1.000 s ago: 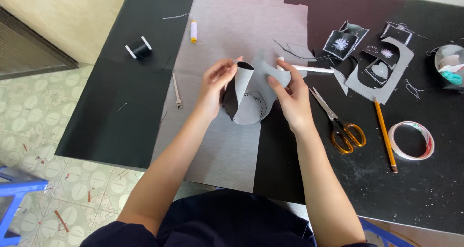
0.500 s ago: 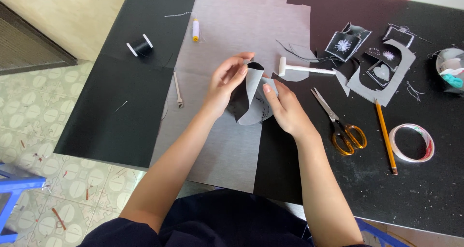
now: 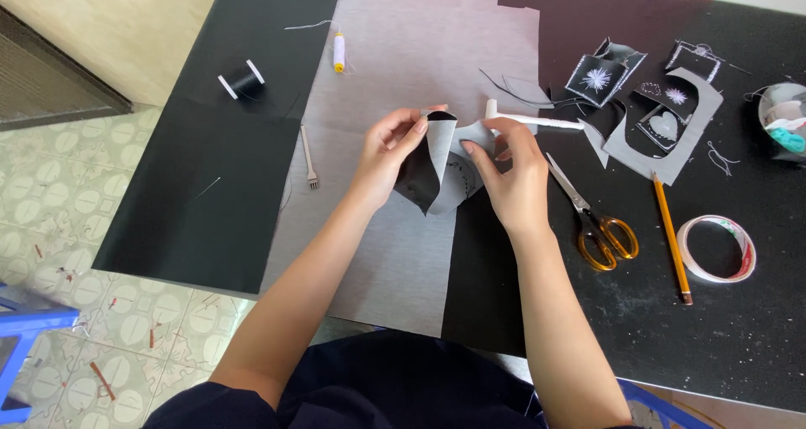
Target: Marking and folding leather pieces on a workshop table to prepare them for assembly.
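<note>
Both my hands hold one curved piece of grey-and-black material (image 3: 438, 170) above a large grey sheet (image 3: 403, 76). My left hand (image 3: 388, 154) pinches its folded upper left edge, where the black inner side shows. My right hand (image 3: 510, 173) grips its right side, fingers bent over the grey face. A curved row of small white marks runs across the piece near my right thumb. A white-handled tool (image 3: 531, 119) lies just beyond my right fingers.
Yellow-handled scissors (image 3: 593, 218), a pencil (image 3: 670, 235) and a tape roll (image 3: 715, 246) lie right of my right hand. Cut scraps (image 3: 663, 120) and a bowl (image 3: 782, 117) sit at the far right. A black spool (image 3: 241, 80), white spool (image 3: 339, 52) and pronged tool (image 3: 309, 157) lie left.
My right hand has shifted up and to the right along the piece, spreading it wider. My left hand keeps its pinch on the folded edge.
</note>
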